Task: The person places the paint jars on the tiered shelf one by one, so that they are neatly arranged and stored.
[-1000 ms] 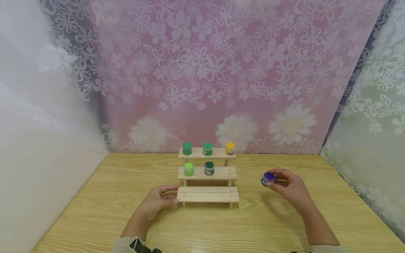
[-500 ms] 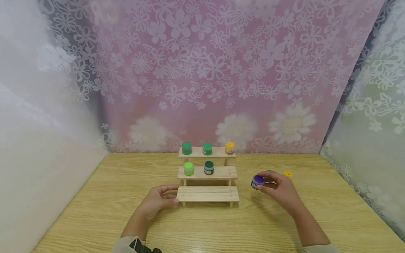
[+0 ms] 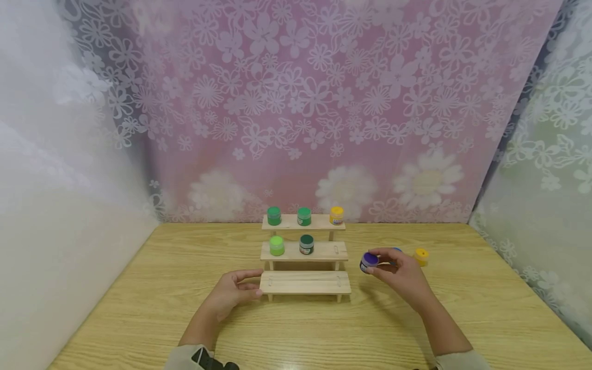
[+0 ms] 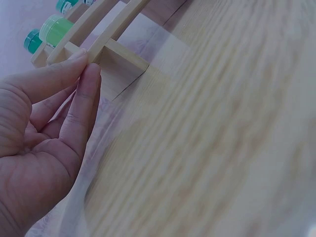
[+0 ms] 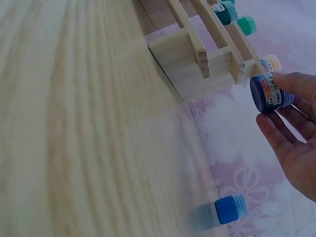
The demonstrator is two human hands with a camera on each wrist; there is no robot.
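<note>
Wood-grain desk (image 3: 139, 293) fills the lower part of the head view, enclosed by hangings behind and at both sides. Nearest are two pale sleeves (image 3: 179, 357), with a black device (image 3: 205, 358) strapped at the left wrist.

Left hand (image 3: 231, 294): thumb and fingers pinch the left end of the lowest tier of a three-tier wooden stand (image 3: 305, 282), confirmed in the left wrist view. Right hand (image 3: 407, 277): fingers grasp a purple-lidded jar (image 3: 369, 262) between thumb and fingertips. That jar is raised off the desk, just to the right of the stand and apart from it in the head view; its printed label shows to the right wrist camera.

Beyond the right hand, a blue jar (image 5: 227, 210) stands on the desk, partly hidden from the head camera by the fingers. Near it, farther right, stands a yellow jar (image 3: 421, 257).

Middle tier, left to right: light green jar (image 3: 276, 246), dark green jar (image 3: 307, 245). Top tier, left to right: two green jars (image 3: 274, 216), then an orange-yellow jar (image 3: 336, 216) at the right end. Farthest back hangs a pink floral curtain (image 3: 296, 113).
</note>
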